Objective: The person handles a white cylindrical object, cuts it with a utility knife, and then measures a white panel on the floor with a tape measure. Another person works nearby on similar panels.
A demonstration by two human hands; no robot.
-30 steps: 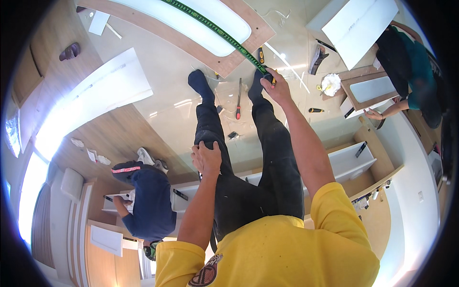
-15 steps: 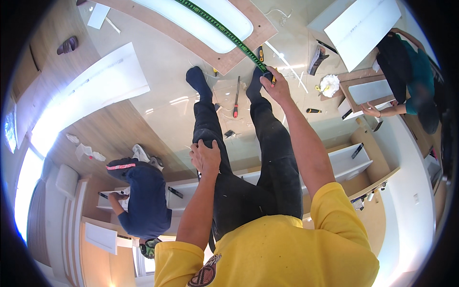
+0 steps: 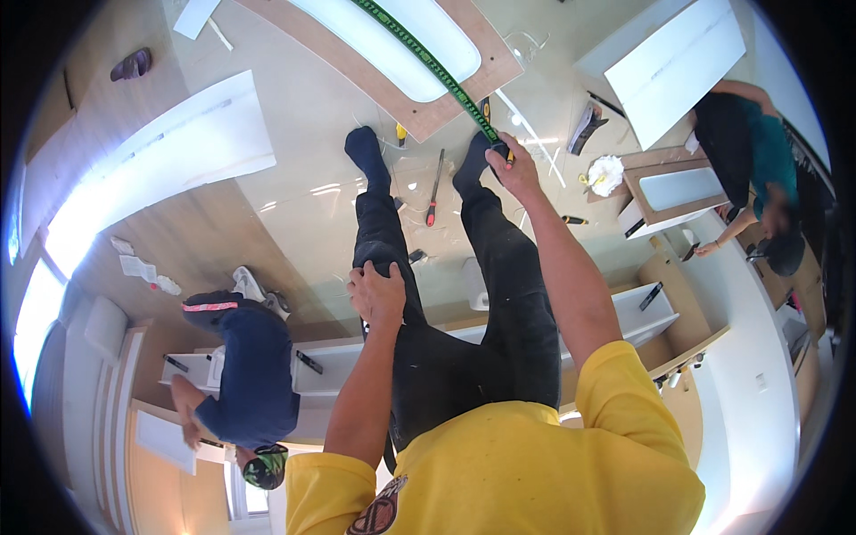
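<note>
My right hand grips the dark case of a tape measure with a touch of red and yellow. From it the green tape blade runs away to the upper left. The blade passes over a wooden panel with a long, rounded white inset. My left hand rests on my left leg near the knee, fingers spread over the dark trousers, and no object shows in it. A screwdriver with a red handle lies on the floor between my feet.
Yellow-and-black tools and white strips lie about the floor. A large white panel is at left. One co-worker in dark blue bends over cabinetry at lower left; another in green is at right, beside white boards.
My view has shifted slightly; both my hands keep their places. The right-hand co-worker's hand has left the small framed panel. The co-worker at left has moved an arm lower.
</note>
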